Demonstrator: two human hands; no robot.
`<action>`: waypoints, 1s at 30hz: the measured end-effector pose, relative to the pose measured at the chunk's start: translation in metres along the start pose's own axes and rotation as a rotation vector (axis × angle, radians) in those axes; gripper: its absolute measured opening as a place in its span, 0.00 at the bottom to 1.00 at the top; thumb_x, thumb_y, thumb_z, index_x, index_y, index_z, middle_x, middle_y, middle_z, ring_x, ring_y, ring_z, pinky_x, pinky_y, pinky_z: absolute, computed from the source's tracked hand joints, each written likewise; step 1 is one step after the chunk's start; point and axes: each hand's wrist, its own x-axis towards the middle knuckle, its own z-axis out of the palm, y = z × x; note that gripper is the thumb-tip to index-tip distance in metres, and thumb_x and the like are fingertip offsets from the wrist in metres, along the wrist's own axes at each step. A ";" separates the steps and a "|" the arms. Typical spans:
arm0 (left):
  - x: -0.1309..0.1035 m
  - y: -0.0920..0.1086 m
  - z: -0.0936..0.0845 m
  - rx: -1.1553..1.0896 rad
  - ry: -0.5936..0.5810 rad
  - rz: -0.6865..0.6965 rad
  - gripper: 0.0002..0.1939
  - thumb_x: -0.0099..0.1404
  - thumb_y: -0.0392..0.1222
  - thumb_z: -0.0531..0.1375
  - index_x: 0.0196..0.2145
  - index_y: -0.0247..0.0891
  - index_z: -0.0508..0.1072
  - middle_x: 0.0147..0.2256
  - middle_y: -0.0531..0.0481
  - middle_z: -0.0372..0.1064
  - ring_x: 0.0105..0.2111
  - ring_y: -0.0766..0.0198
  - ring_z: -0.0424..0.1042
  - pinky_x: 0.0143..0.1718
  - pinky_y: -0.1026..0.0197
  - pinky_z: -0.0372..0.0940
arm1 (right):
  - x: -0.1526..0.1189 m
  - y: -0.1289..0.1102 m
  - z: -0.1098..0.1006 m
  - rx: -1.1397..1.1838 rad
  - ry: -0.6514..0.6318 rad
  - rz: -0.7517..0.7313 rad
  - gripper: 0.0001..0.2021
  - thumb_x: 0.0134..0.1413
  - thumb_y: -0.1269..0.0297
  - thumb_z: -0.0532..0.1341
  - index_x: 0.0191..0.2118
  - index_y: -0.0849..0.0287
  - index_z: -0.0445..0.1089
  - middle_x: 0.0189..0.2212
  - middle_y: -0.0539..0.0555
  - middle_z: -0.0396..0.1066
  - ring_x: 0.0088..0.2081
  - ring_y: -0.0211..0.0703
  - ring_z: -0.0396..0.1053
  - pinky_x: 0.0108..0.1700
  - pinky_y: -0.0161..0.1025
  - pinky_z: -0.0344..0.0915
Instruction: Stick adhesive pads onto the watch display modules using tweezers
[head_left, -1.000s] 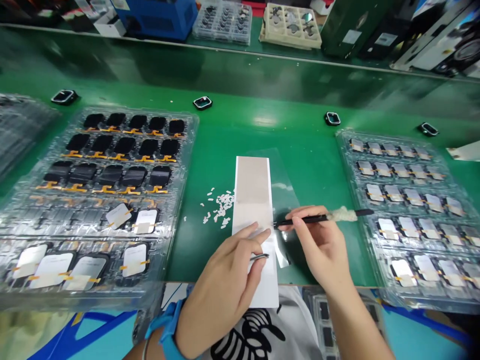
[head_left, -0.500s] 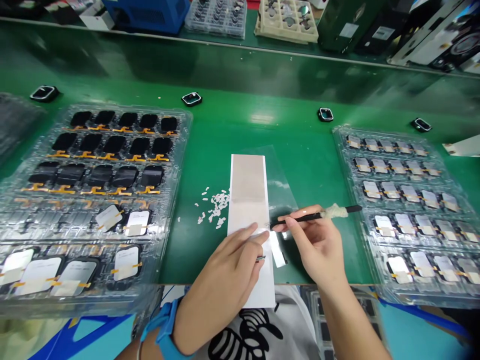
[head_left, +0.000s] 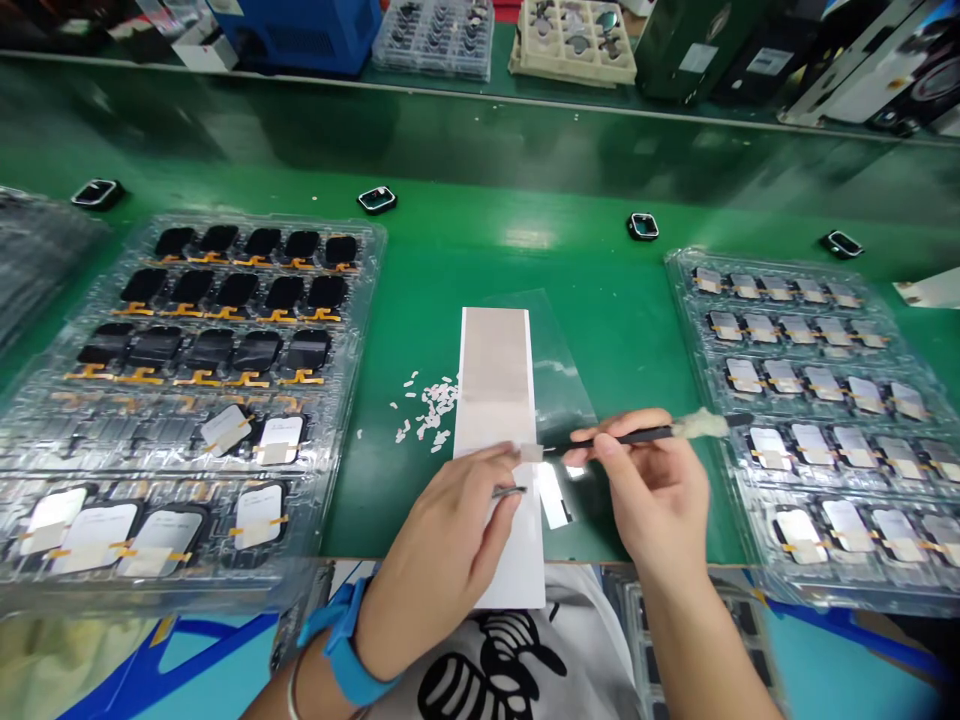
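A long pale sheet (head_left: 495, 350) is laid across the near edge of the surface (head_left: 427, 270), with its lower end overhanging. The sheet is touched by the fingertips of the left hand (head_left: 442, 535); a thin metal tool (head_left: 511, 491) is held in that hand's narrow grip. A black tool (head_left: 645, 435) is held in the narrow grip of the right hand (head_left: 660, 490), its tip at a small translucent piece (head_left: 531, 454) over the sheet's right edge. White chips (head_left: 436, 405) are scattered beside the left edge.

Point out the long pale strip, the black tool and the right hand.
Long pale strip (head_left: 495, 375): head view, upper stretch.
Black tool (head_left: 649, 435): head view, dark shaft.
Right hand (head_left: 661, 488): head view, middle of hand.
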 end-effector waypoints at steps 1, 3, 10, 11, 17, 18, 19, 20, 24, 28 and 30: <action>0.001 0.001 0.000 -0.099 0.057 -0.068 0.06 0.76 0.37 0.51 0.49 0.43 0.63 0.48 0.43 0.74 0.51 0.55 0.73 0.51 0.49 0.69 | 0.000 0.000 -0.001 0.043 0.024 -0.019 0.04 0.60 0.67 0.65 0.36 0.55 0.69 0.32 0.49 0.75 0.31 0.38 0.78 0.35 0.35 0.77; 0.004 0.003 0.000 -0.347 0.129 -0.195 0.05 0.77 0.40 0.49 0.49 0.45 0.61 0.37 0.49 0.75 0.38 0.62 0.75 0.41 0.57 0.70 | -0.001 0.000 -0.002 0.107 0.066 -0.047 0.03 0.61 0.68 0.65 0.38 0.54 0.70 0.33 0.49 0.75 0.33 0.37 0.78 0.38 0.36 0.77; 0.016 0.008 -0.001 -0.747 0.144 -0.282 0.05 0.76 0.46 0.52 0.46 0.44 0.60 0.27 0.58 0.66 0.21 0.72 0.63 0.25 0.68 0.61 | -0.008 -0.005 0.012 0.137 0.138 -0.104 0.04 0.61 0.70 0.64 0.38 0.53 0.72 0.35 0.50 0.70 0.37 0.38 0.77 0.39 0.36 0.78; 0.016 0.008 0.000 -0.744 0.163 -0.284 0.05 0.76 0.46 0.52 0.46 0.44 0.60 0.26 0.59 0.65 0.21 0.73 0.62 0.24 0.69 0.59 | -0.010 -0.005 0.015 0.148 0.138 -0.114 0.03 0.61 0.70 0.64 0.38 0.53 0.72 0.34 0.50 0.70 0.38 0.39 0.77 0.39 0.36 0.78; 0.015 0.009 0.006 -0.707 0.279 -0.211 0.04 0.76 0.44 0.54 0.44 0.44 0.60 0.24 0.60 0.61 0.20 0.73 0.57 0.23 0.71 0.55 | -0.018 -0.007 0.030 0.156 0.123 -0.061 0.03 0.63 0.66 0.62 0.39 0.53 0.67 0.34 0.50 0.73 0.36 0.43 0.80 0.37 0.39 0.81; 0.015 0.009 0.007 -0.718 0.282 -0.198 0.04 0.76 0.44 0.54 0.44 0.44 0.60 0.24 0.60 0.61 0.20 0.73 0.57 0.23 0.71 0.55 | -0.018 -0.007 0.032 0.158 0.127 -0.059 0.03 0.63 0.66 0.62 0.40 0.53 0.67 0.34 0.50 0.73 0.36 0.43 0.80 0.36 0.39 0.81; 0.015 0.008 0.008 -0.730 0.282 -0.188 0.04 0.76 0.44 0.54 0.44 0.44 0.60 0.25 0.60 0.61 0.21 0.73 0.58 0.23 0.71 0.55 | -0.019 -0.007 0.034 0.169 0.129 -0.062 0.03 0.64 0.66 0.62 0.40 0.53 0.66 0.34 0.50 0.74 0.35 0.42 0.81 0.36 0.39 0.81; 0.015 0.008 0.008 -0.741 0.283 -0.182 0.04 0.76 0.44 0.54 0.44 0.44 0.60 0.25 0.60 0.62 0.21 0.73 0.58 0.22 0.71 0.55 | -0.019 -0.007 0.036 0.185 0.129 -0.066 0.03 0.64 0.67 0.62 0.40 0.53 0.66 0.34 0.49 0.74 0.35 0.42 0.81 0.35 0.38 0.82; 0.014 0.005 0.009 -0.756 0.286 -0.190 0.05 0.75 0.43 0.55 0.46 0.44 0.61 0.26 0.59 0.63 0.22 0.72 0.58 0.22 0.71 0.55 | -0.022 -0.007 0.041 0.242 0.117 -0.064 0.04 0.65 0.69 0.60 0.41 0.52 0.66 0.34 0.49 0.74 0.34 0.41 0.81 0.34 0.37 0.82; 0.012 0.006 0.011 -0.835 0.285 -0.223 0.07 0.77 0.45 0.52 0.50 0.45 0.60 0.27 0.57 0.66 0.24 0.70 0.60 0.25 0.69 0.58 | -0.025 -0.006 0.047 0.271 0.125 -0.079 0.05 0.65 0.71 0.60 0.41 0.53 0.67 0.34 0.49 0.73 0.36 0.41 0.80 0.34 0.37 0.82; 0.011 0.006 0.013 -0.863 0.310 -0.227 0.06 0.78 0.45 0.49 0.49 0.45 0.60 0.28 0.56 0.66 0.26 0.69 0.61 0.27 0.68 0.59 | -0.026 -0.005 0.049 0.283 0.125 -0.096 0.05 0.65 0.72 0.59 0.42 0.53 0.68 0.34 0.49 0.73 0.36 0.40 0.80 0.35 0.36 0.82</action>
